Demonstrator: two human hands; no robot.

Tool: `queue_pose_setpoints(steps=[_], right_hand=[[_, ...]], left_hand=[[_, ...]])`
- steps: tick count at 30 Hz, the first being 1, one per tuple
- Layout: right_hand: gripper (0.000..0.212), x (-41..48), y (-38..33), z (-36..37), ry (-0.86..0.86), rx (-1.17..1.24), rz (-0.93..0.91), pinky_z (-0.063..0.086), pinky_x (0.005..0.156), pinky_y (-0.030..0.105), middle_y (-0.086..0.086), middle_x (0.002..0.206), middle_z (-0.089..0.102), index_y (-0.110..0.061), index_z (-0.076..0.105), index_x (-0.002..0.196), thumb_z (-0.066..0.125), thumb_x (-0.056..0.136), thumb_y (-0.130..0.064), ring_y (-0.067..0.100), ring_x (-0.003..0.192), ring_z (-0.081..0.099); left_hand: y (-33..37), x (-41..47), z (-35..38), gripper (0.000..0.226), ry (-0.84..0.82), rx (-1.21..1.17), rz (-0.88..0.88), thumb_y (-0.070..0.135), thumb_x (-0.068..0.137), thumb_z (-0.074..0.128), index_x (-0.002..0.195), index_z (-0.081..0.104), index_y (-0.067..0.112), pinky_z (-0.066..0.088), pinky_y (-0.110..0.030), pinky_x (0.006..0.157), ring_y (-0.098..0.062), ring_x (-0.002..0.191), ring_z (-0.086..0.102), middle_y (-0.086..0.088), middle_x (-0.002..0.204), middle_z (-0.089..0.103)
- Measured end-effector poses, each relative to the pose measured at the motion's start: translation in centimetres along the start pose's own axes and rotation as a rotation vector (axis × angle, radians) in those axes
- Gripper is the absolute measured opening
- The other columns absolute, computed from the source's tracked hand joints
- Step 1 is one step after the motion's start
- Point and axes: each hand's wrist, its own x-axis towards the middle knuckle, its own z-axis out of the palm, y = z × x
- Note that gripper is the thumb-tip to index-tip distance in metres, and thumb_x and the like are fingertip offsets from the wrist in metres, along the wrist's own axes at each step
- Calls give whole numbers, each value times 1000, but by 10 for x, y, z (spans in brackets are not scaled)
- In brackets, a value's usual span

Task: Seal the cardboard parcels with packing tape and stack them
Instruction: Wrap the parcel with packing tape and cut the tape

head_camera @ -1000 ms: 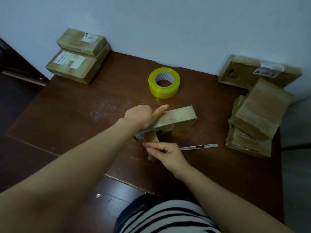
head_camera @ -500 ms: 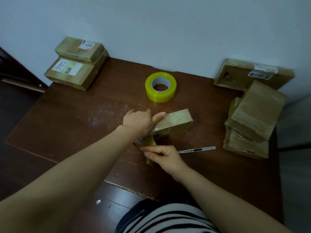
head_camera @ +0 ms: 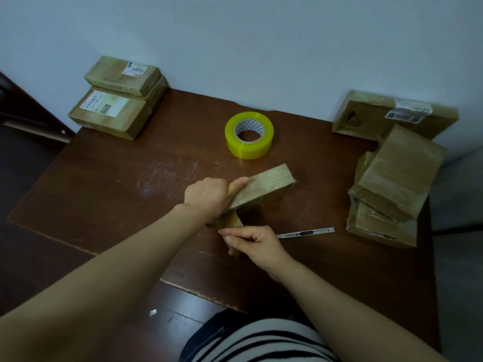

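1. A stack of two parcels (head_camera: 117, 105) is sitting at 10 o'clock on the brown tabletop (head_camera: 104, 199), right by the wall (head_camera: 261, 48). Both parcels are showing white labels on top.
2. The left hand (head_camera: 206, 195) is reaching in from 7 o'clock to the middle of the tabletop. Its grip is curling round the near left end of the middle parcel (head_camera: 264, 185), with the thumb lying along the top.
3. A strip of tape (head_camera: 230, 220) is coming off that same end of the parcel and running down toward 6 o'clock.
4. The yellow tape roll (head_camera: 248, 135) is lying flat at 12 o'clock, a little apart from the middle parcel.
5. The right hand (head_camera: 256, 244) is coming in from 5 o'clock. Its grip is pinching the low end of the strip of tape between thumb and fingers.
6. The middle parcel is sitting in the middle of the tabletop, shining with tape, and its far end is pointing toward 2 o'clock.
7. A thin metal cutter (head_camera: 305, 233) is lying flat just beside the right hand, on its 3 o'clock side.
8. A pile of parcels (head_camera: 392, 192) is sitting at 3 o'clock, and the top one is tilting.
9. A leaning parcel (head_camera: 371, 118) with a white label is resting against the wall at 2 o'clock.
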Motion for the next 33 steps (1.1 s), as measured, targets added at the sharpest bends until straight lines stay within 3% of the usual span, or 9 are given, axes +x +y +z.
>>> queue_pose_setpoints(steps=[5, 8, 10, 12, 16, 21, 25, 30, 33], right_hand=[[25, 2, -1, -1, -10, -9, 30, 51, 72, 18, 6, 89, 70, -21, 70, 104, 63, 89, -3, 7, 66, 62], [24, 2, -6, -3, -13, 16, 42, 52, 68, 16, 3, 85, 69, -21, 72, 102, 63, 89, -3, 4, 64, 63], [23, 2, -7, -5, -9, 7, 49, 52, 67, 17, 6, 87, 68, -21, 71, 102, 63, 89, -4, 4, 62, 62], [23, 1, -9, -5, -7, -15, 60, 52, 67, 18, 6, 89, 69, -20, 70, 104, 63, 89, -4, 5, 63, 62], [21, 0, -25, -6, -11, -47, 50, 54, 65, 19, 1, 90, 71, -25, 73, 99, 64, 90, -8, 10, 63, 66], [15, 9, -46, -2, -59, -146, 34, 51, 58, 18, 5, 84, 71, -24, 72, 98, 64, 91, -13, 9, 57, 65], [14, 14, -51, 3, -62, -140, 36, 52, 56, 19, -4, 80, 72, -20, 70, 99, 65, 90, -11, 9, 55, 64], [58, 9, -55, -3, -127, -40, -55, 54, 69, 20, -1, 84, 73, -30, 52, 134, 71, 83, -8, 13, 66, 67], [64, 16, -49, 7, -71, -134, -3, 52, 74, 16, -1, 83, 73, -23, 43, 141, 70, 85, -11, 7, 77, 69]], left_hand=[[0, -3, -3, 67, -21, -183, -20, 72, 87, 19, 76, 59, 19, 39, -32, 72, -27, 82, 56, -4, 77, 57], [-17, -18, -17, 66, -99, -583, 98, 67, 88, 43, 133, 53, 20, 30, -26, 100, -21, 128, 44, -4, 137, 52], [-33, -35, -15, 93, -152, -498, 185, 67, 69, 58, 147, 33, 22, 25, -27, 104, -15, 130, 33, -2, 141, 38], [-46, -49, -4, 100, -164, -490, 192, 61, 61, 68, 146, 33, 22, 29, -26, 104, -14, 122, 36, -2, 131, 38], [-54, -55, 0, 64, -54, -784, 110, 20, 78, 78, 136, 49, 19, 51, -32, 93, -17, 105, 61, -1, 115, 60], [-53, -60, -1, 82, -248, -946, 150, 17, 61, 68, 137, 38, 22, 51, -21, 86, -12, 111, 54, 3, 123, 52], [-53, -60, 5, 92, -149, -840, 130, 18, 57, 66, 143, 34, 19, 43, -29, 96, -18, 116, 46, -7, 128, 44], [-67, -61, 19, 59, -276, -1495, -106, -11, 81, 58, 133, 52, 15, 56, -26, 74, -15, 93, 68, -4, 108, 69], [-68, -60, 32, 52, -228, -1558, -247, -4, 85, 59, 135, 52, 11, 54, -29, 79, -19, 96, 67, -10, 113, 67]])
